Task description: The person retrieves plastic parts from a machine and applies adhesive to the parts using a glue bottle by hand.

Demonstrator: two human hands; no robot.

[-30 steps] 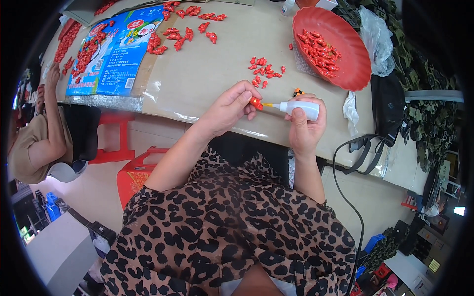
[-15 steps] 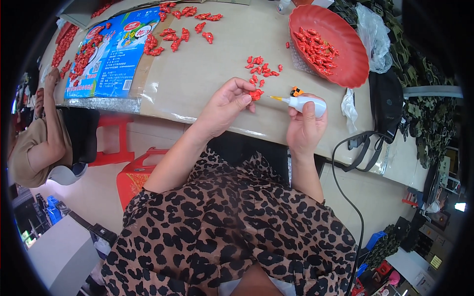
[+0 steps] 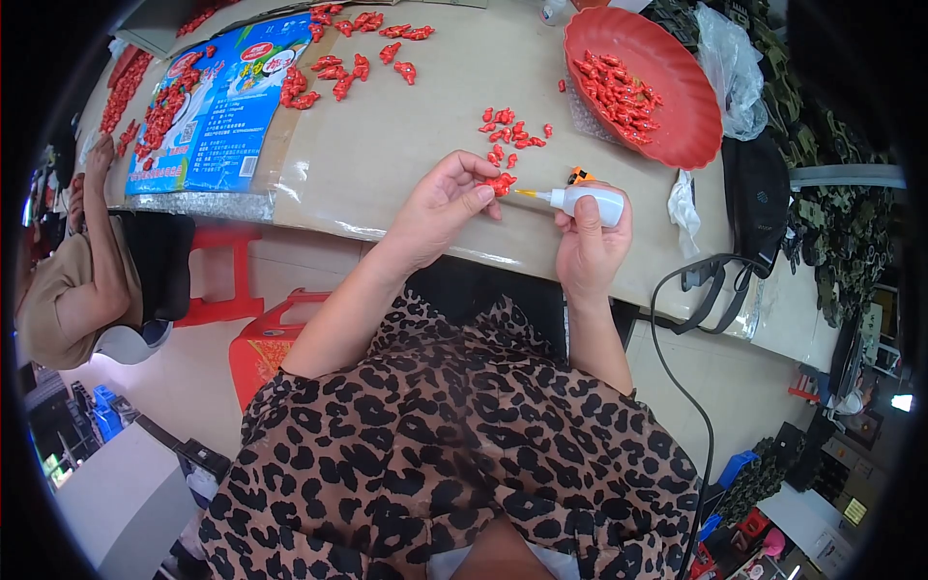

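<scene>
Between the thumb and fingers of my left hand [image 3: 450, 207] is a small glossy red figurine [image 3: 502, 184]. My right hand [image 3: 592, 246] is closed around a white squeeze bottle [image 3: 596, 205] with a thin yellow nozzle [image 3: 530, 193]. The nozzle points left, its tip close beside the figurine; whether they touch I cannot tell. Just beyond my hands lies a loose group of small red pieces [image 3: 518, 131]. An orange and black object [image 3: 579, 176] shows behind the bottle, partly hidden.
A red scalloped bowl [image 3: 691, 111] heaped with red pieces [image 3: 619, 97] stands at the far right. Red figurines [image 3: 360, 66] lie at the far left, some on blue printed cardboard [image 3: 232, 126]. A crumpled tissue [image 3: 684, 213] and black bag [image 3: 757, 198] lie right. Another person [image 3: 77, 280] sits left.
My right hand has brought the bottle slightly left, and its nozzle is nearer the figurine. My left hand holds the figurine in nearly the same place.
</scene>
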